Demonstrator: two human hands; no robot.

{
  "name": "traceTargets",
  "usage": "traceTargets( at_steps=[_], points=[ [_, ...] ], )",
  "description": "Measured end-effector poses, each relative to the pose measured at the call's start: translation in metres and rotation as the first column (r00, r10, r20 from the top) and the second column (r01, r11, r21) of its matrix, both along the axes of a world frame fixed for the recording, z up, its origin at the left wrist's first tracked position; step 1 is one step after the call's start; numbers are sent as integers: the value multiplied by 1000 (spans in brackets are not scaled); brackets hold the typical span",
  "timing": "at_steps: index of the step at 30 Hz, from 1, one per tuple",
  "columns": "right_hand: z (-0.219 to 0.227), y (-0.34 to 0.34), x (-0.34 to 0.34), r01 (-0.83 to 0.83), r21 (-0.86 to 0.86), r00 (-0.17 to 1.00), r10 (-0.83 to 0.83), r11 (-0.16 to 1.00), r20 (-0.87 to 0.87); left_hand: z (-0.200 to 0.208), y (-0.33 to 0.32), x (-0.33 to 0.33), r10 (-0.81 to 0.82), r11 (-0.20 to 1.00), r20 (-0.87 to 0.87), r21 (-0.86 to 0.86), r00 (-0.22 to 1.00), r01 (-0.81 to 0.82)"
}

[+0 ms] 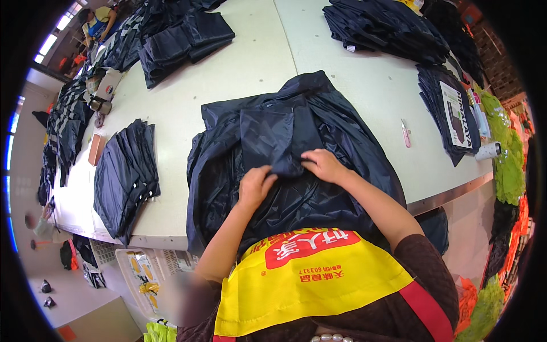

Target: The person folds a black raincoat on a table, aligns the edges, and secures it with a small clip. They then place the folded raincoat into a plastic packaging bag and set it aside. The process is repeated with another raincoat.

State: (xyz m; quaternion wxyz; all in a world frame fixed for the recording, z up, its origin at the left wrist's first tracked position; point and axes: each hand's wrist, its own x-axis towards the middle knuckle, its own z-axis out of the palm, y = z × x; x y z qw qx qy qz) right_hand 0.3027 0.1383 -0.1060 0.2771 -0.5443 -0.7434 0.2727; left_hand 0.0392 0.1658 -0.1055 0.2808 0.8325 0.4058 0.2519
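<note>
A dark navy, shiny nylon garment (353, 137) lies spread on the table in front of me, its lower part draping over the near edge. On its middle rests a folded rectangular section of the same cloth (266, 134). My left hand (256, 185) pinches the near left corner of that section between thumb and fingers. At the near right corner, my right hand (323, 165) grips the cloth with fingers curled. The fabric between the two hands is bunched into a rounded fold. Whether the folded section is attached to the garment cannot be made out.
Stacks of dark cloth pieces (125, 176) lie on the pale table (250, 51) at left, with more folded garments (188, 43) far left and a pile (387, 31) far right. Small pink-handled snips (405, 135) lie at right. A co-worker (99, 25) is at far left.
</note>
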Motion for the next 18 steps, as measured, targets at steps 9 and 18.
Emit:
traceTargets(
  at_steps=[9,18],
  points=[
    [34,-2,-45,-272,379,896,89,884,436,13,34,19,121,976,-206,-154,971,-154],
    [-11,27,-31,-146,360,974,71,921,214,0,25,28,-70,953,-84,289,994,91]
  ],
)
